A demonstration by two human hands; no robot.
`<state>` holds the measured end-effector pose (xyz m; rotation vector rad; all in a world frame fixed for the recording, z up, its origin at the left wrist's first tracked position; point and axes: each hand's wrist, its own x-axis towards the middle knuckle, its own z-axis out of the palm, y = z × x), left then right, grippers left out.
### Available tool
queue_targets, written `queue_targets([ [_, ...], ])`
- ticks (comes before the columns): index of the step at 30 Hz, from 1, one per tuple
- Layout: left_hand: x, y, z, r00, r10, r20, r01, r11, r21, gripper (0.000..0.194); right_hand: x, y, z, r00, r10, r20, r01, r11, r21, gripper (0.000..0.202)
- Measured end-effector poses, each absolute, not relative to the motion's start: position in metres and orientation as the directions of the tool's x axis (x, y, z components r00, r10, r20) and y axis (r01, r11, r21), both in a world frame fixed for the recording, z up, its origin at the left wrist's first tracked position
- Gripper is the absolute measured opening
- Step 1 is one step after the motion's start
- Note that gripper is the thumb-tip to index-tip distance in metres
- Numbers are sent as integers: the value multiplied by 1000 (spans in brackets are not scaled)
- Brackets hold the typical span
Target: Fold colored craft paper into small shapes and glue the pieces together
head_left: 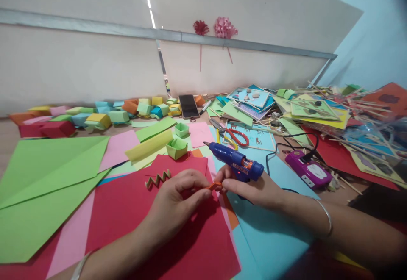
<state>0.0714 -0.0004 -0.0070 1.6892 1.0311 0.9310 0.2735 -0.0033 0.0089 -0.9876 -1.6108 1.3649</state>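
The orange strip (pixel 215 186) ran lengthwise left to right; the left hand (pixel 181 195) and right hand (pixel 256 191) pinched it.

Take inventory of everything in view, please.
Folded paper strip: one, orange, centre
Plastic glue gun: one, blue, centre-right
Zigzag paper strip: one, olive, centre-left
Open paper boxes: two, green, mid-table
Folded paper blocks: many, mixed, far left
Flat paper sheets: several, mixed colours, tabletop
Metal scissors: count unclear, red and yellow handles, centre
Flat smartphone: one, black, far centre
Slim marker: one, black and white, beside smartphone
Plastic socket box: one, purple, right
Thin cord: count unclear, black, by socket box
Picture cards, thin sticks: many, mixed, right
Paper flowers: two, red and pink, upper centre
Flat panels: two, white, back
Metal bangles: two, silver, one per wrist
Left hand: one, bare, centre
Right hand: one, bare, centre-right
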Motion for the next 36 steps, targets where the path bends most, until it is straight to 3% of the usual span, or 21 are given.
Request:
queue_targets([
  [7, 74, -7, -7, 315, 934, 166, 283, -260, 923, 5, 270, -5, 10, -339, 938, 79, 114, 124, -986, 17],
  [14, 75, -11, -4, 437, 764, 474, 262, -612, 746, 17, 270, -4, 6, -381, 924, 22, 55, 47, -997, 26],
  [20, 74, -8, -5, 496, 714, 493, 275, -668, 691, 16, 270, -3, 6, -408, 913, 10, 77, 45, -996, 18],
  [27, 75, -10, -8, 479, 790, 383, 302, -558, 773, 10, 270, -4, 2, -420, 903, 89, 96, 141, -985, 18],
  [31, 73, -8, -6, 298, 911, 285, 279, -369, 887, 6, 275, -4, 9, -363, 916, 170, 207, 257, -944, 14],
  [33, 72, -4, -3, 184, 954, 236, 266, -280, 922, 5, 281, -4, 17, -328, 890, 315, 337, 422, -842, 18],
  [36, 69, 4, 1, 87, 984, 155, 222, -171, 960, 13, 293, -4, 31, -374, 773, 513, 505, 634, -586, 28],
])
